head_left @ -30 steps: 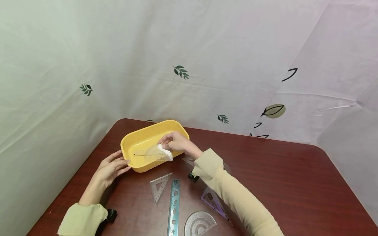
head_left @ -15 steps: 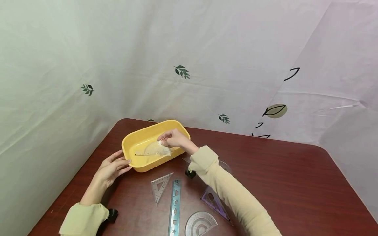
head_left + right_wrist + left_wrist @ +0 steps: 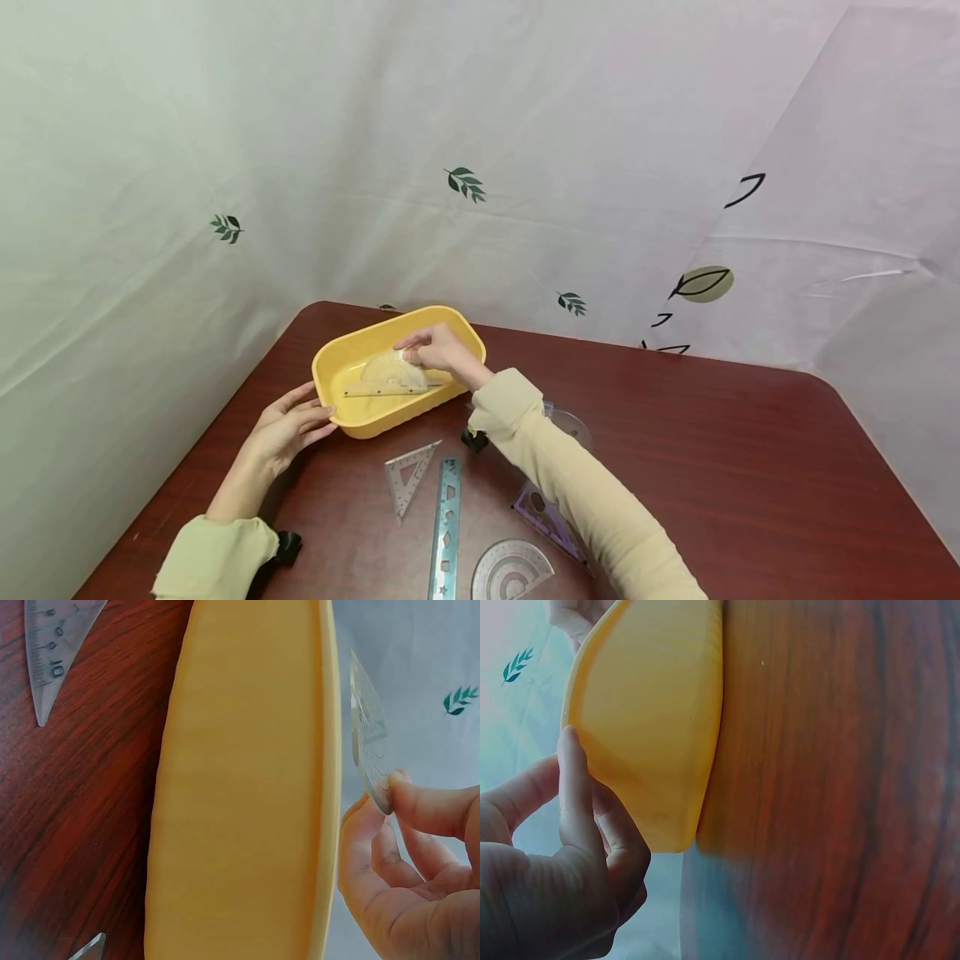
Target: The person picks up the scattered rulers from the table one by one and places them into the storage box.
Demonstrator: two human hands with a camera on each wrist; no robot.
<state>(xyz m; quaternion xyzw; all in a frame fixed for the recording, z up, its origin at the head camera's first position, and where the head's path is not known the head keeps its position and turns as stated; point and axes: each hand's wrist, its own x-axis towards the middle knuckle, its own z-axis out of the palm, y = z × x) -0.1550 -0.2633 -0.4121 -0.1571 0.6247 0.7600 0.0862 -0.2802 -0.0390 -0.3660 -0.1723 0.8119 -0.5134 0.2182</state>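
My right hand (image 3: 435,346) pinches a clear plastic protractor (image 3: 390,369) by its edge, over the inside of a yellow plastic tub (image 3: 365,429). In the right wrist view the protractor (image 3: 369,739) stands tilted above the tub's rim, between thumb and fingers. Inside the tub lies a clear straight ruler (image 3: 367,389), partly overlapped by the protractor. At the tub's left end my left hand (image 3: 285,429) holds the rim; the left wrist view shows fingertips (image 3: 571,739) at the rim and other fingers bent along the outer wall.
On the dark red table (image 3: 720,467) lie a clear set square (image 3: 408,475), a blue stencil ruler (image 3: 446,525), a grey protractor (image 3: 498,567) and a purple-edged set square (image 3: 546,517). Another clear piece (image 3: 573,429) is partly hidden by the right sleeve. A pale cloth stands behind.
My right hand has moved slightly up and left with the protractor, which now sits lower and further inside the tub's outline. The left hand keeps its place on the rim.
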